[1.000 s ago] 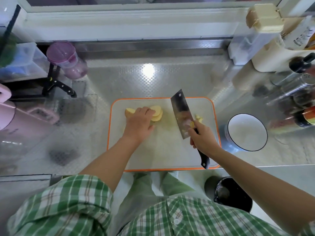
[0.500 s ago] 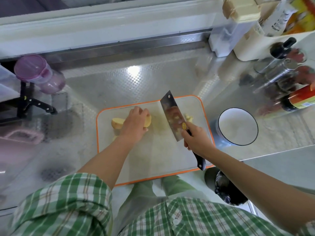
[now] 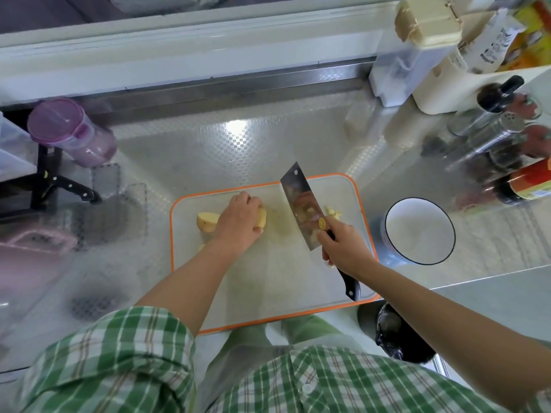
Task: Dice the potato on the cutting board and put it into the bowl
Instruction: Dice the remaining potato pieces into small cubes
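Observation:
A white cutting board (image 3: 268, 278) with an orange rim lies on the steel counter. On its far left part, my left hand (image 3: 240, 223) curls over yellow potato pieces (image 3: 207, 221), which stick out on both sides of it. My right hand (image 3: 343, 248) grips the black handle of a cleaver (image 3: 301, 204), whose broad blade is lifted and tilted above the board, to the right of the potato. A few small cut bits (image 3: 332, 212) lie behind the blade. An empty white bowl (image 3: 419, 231) with a dark rim stands just right of the board.
Bottles, a shaker and containers (image 3: 501, 135) crowd the right back corner. At the far left stand a purple-lidded jar (image 3: 71, 132) and a black rack holding a knife (image 3: 70, 187). A black-lined bin (image 3: 399, 335) sits below the counter edge.
The view has swung left and down. My left hand has gathered the potato slices under its fingers. The cleaver stays raised to the right, hardly moved relative to the board.

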### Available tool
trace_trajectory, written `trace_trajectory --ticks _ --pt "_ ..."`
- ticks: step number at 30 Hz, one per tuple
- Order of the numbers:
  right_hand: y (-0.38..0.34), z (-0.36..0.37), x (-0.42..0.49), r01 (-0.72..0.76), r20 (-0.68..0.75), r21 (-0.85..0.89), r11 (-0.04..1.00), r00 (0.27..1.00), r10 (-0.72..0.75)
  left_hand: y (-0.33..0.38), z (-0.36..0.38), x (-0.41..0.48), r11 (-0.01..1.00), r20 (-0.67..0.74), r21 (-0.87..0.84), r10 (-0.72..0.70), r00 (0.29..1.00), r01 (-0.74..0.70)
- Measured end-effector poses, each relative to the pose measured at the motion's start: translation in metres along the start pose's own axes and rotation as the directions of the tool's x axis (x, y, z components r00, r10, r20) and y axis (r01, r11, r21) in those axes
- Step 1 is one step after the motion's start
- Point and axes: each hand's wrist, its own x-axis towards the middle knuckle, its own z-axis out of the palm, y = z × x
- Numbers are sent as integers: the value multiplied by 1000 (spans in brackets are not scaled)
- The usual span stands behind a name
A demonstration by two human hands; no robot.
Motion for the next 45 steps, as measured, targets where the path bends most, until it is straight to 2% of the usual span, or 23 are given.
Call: trace_trajectory --ticks 5,9,12,19,26,30,31,34,36,37,39,41,42,45 --pt "-1 -2 0 10 1 -9 1000 1000 -10 1 -2 0 996 5 16 86 996 -86" --pt "2 -4 1 16 -15 -9 1000 1000 -16 11 -2 0 938 116 52 336 935 -344" --pt "3 -7 2 17 -20 -31 999 1000 -18 13 3 0 901 165 74 412 896 -427" --pt "5 -7 1 23 -12 -41 999 1000 -24 7 2 -2 959 120 -61 283 952 -277" --pt "3 -5 4 23 -12 -30 999 1000 -23 5 7 -3 967 108 -113 240 965 -228" --pt "1 -5 4 13 -16 -17 1000 1000 -14 -2 0 3 974 4 -169 151 989 -148" --pt "1 -5 4 12 -18 -14 1000 1000 -12 -5 -3 4 984 -36 -121 125 991 -129" --pt "0 -5 3 5 -22 -22 1000 1000 -5 -10 -7 7 982 -92 188 4 996 14" --pt "-1 -4 3 0 -20 -31 1000 1000 -1 -12 -4 6 962 -85 264 -44 995 65" --pt "-1 -4 3 2 -19 -36 999 1000 -3 -13 -3 5 963 -86 269 -13 996 35" --pt "-1 -4 3 6 -23 -37 999 1000 -7 -15 -1 3 974 -75 183 152 985 -136" --pt "-2 -4 4 3 -31 -18 1000 1000 -3 -16 1 -1 934 3 122 337 941 -335" --pt "-2 -4 4 -1 -33 -8 1000 999 1 -15 3 -3 911 65 128 386 920 -391" --pt "-1 -5 4 -4 -34 2 1000 999 4 -5 6 -3 921 147 142 343 928 -363"
